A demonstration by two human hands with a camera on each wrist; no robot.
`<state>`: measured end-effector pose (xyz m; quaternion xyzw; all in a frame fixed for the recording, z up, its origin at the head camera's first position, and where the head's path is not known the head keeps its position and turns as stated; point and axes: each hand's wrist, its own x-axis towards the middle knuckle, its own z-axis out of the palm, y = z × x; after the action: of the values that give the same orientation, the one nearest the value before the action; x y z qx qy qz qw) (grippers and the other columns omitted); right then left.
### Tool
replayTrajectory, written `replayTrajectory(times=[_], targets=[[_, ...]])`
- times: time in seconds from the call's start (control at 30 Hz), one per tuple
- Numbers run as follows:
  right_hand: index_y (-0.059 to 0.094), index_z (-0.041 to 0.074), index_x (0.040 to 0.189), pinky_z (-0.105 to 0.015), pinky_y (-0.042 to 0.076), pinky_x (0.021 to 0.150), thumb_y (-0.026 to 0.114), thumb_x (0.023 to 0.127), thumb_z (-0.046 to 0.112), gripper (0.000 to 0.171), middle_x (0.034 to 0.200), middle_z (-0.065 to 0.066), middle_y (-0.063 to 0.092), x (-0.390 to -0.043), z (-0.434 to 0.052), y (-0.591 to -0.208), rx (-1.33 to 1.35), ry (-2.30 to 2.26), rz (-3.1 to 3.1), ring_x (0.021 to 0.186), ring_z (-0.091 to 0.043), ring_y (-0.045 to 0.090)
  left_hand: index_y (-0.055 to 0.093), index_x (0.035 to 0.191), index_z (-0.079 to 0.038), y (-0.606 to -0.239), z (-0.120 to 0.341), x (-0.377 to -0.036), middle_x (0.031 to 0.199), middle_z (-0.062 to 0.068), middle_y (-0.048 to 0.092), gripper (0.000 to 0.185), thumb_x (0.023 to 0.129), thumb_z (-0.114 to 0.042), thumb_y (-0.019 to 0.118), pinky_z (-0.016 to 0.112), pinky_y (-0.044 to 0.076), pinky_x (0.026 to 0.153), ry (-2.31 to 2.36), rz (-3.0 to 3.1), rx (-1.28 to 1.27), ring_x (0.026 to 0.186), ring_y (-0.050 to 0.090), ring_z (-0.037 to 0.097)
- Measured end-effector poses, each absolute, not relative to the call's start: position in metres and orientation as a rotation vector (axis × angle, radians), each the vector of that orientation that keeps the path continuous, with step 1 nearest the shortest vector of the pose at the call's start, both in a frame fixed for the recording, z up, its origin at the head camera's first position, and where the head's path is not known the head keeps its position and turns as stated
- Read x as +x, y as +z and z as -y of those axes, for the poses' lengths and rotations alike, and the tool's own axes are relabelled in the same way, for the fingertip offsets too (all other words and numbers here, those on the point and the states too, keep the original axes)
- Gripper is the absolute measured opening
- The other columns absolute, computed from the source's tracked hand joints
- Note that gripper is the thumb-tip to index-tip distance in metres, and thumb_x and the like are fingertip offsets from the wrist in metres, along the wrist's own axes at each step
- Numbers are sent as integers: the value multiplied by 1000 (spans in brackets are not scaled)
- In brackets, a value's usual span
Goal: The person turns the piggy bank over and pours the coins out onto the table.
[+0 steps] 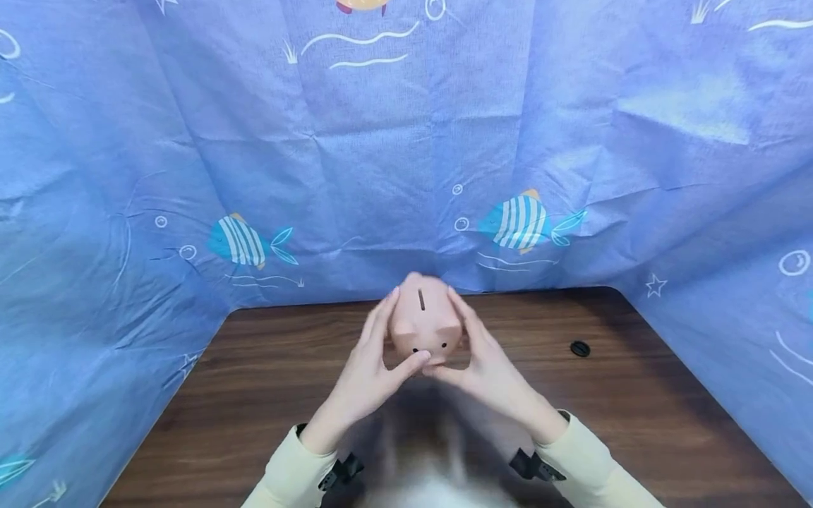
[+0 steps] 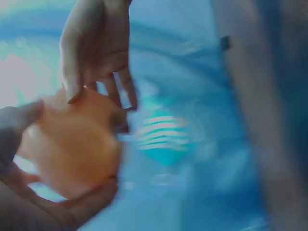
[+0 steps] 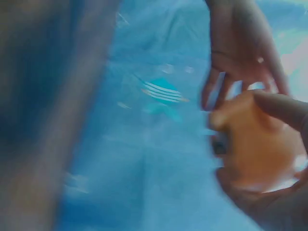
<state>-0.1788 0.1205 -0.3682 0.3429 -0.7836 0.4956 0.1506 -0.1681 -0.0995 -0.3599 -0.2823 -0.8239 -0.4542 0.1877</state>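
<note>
A pink piggy bank [image 1: 427, 324] is held up between both hands, its coin slot facing up and its snout toward the person. My left hand [image 1: 363, 381] grips its left side, thumb at the face. On the opposite side my right hand [image 1: 498, 377] holds it with fingers along the flank and thumb below the snout. In the left wrist view the piggy bank [image 2: 77, 149] is blurred, with a dark spot at its edge. The right wrist view shows that dark spot too on the piggy bank [image 3: 262, 149].
On the right part of the brown wooden table [image 1: 267, 381] lies a small black disc [image 1: 580, 348]. A blue curtain [image 1: 381, 162] printed with striped fish encloses the back and both sides of the table.
</note>
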Motion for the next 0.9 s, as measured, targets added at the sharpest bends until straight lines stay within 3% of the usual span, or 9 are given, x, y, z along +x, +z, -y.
replayTrajectory(times=[0.13, 0.2, 0.23, 0.33, 0.47, 0.57, 0.73, 0.9], targets=[[21, 5, 153, -36, 29, 118, 74, 92, 35, 86, 161, -26, 19, -174, -122, -348, 1170, 1130, 1862, 148, -38, 25, 24, 159, -24, -342, 97, -160, 162, 20, 18, 90, 89, -37, 78, 47, 45, 105, -1104, 1925, -1087, 135, 45, 38], [20, 4, 150, -36, 29, 118, 74, 92, 34, 86, 161, -27, 18, -177, -123, -350, 1204, 1133, 1825, 149, -38, 24, 25, 158, -23, -344, 94, -163, 161, 23, 18, 87, 89, -37, 76, 48, 45, 104, -1074, 1874, -1118, 131, 49, 39], [19, 5, 152, -35, 29, 118, 78, 90, 29, 90, 162, -24, 19, -179, -123, -353, 1190, 1172, 1867, 149, -36, 25, 24, 159, -24, -348, 93, -165, 161, 22, 17, 89, 89, -35, 78, 48, 45, 105, -1098, 1902, -1109, 133, 47, 38], [14, 15, 159, -34, 42, 108, 85, 83, 13, 105, 162, -16, 23, -191, -122, -375, 1079, 1499, 2105, 135, -32, 46, 22, 160, -26, -367, 89, -179, 162, 13, 19, 92, 89, -30, 80, 47, 44, 106, -1323, 2127, -962, 140, 40, 33], [7, 25, 162, -34, 56, 87, 86, 77, 1, 118, 151, -22, 37, -211, -119, -411, 777, 1945, 2391, 109, -30, 64, 22, 161, -23, -403, 86, -201, 157, 15, 26, 91, 90, -32, 78, 49, 39, 109, -1658, 2435, -626, 139, 39, 33], [5, 18, 162, -35, 52, 92, 87, 77, 7, 119, 145, -27, 43, -221, -119, -431, 677, 1976, 2536, 114, -29, 61, 21, 161, -15, -424, 86, -211, 152, 25, 29, 92, 91, -39, 75, 51, 39, 107, -1762, 2550, -504, 134, 41, 37], [3, 11, 161, -40, 43, 101, 89, 75, 14, 122, 150, -26, 39, -227, -119, -435, 608, 1908, 2659, 125, -30, 53, 17, 161, -13, -429, 87, -217, 153, 29, 24, 94, 92, -41, 73, 49, 56, 79, -1900, 2598, -459, 112, 57, 38], [9, 19, 162, -33, 48, 98, 89, 76, 11, 118, 151, -21, 40, -213, -118, -404, 739, 1770, 2541, 121, -24, 57, 18, 162, -21, -401, 85, -197, 158, 20, 24, 91, 92, -40, 74, 54, 47, 99, -1626, 2501, -542, 132, 46, 36]])
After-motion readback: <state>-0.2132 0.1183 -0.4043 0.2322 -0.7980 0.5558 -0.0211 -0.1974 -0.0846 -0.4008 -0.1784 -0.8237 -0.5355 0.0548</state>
